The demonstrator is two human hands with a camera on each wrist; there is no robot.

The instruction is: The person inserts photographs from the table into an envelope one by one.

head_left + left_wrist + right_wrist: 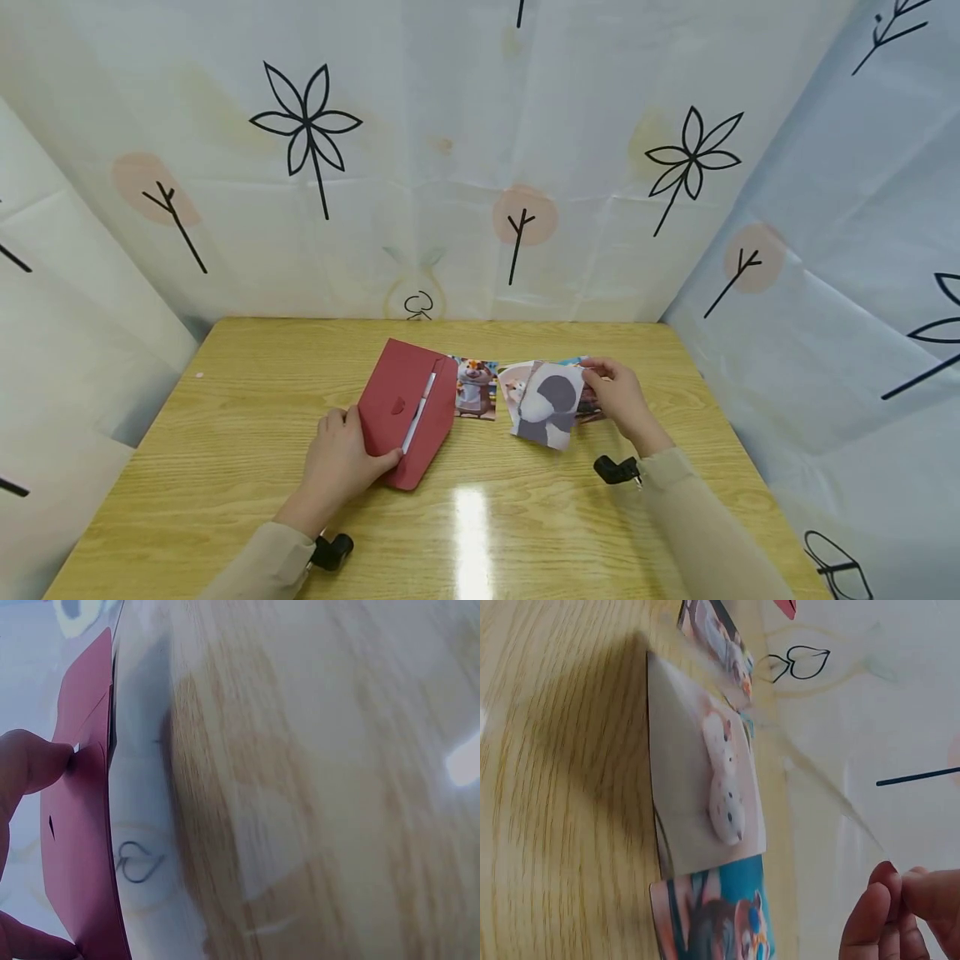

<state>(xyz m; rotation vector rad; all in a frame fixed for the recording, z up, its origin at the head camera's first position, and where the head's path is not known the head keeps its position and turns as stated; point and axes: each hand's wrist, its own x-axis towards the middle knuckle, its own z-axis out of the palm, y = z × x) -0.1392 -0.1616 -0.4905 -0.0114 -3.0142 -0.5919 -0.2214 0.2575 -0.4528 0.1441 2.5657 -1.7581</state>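
Observation:
My left hand [339, 457] grips a red envelope [386, 387] at its near left side, thumb over the front and fingers at the edge. White paper [420, 412] shows through a long slit in the envelope. On the right, my right hand [621, 398] pinches the upper right corner of a grey-and-white patterned card [551, 407]. Seen from the right wrist, this card is nearly edge-on, slanting above a pale card with small spotted animals [726, 780]. A card with a mouse-like figure [735, 930] lies beside that one, partly covered in the head view.
A card with a cartoon animal in an apron [475, 390] lies between the envelope and the other cards. The wooden table [247, 467] meets a printed white cloth [450, 167] at the back and sides. Light glares off the table's near middle.

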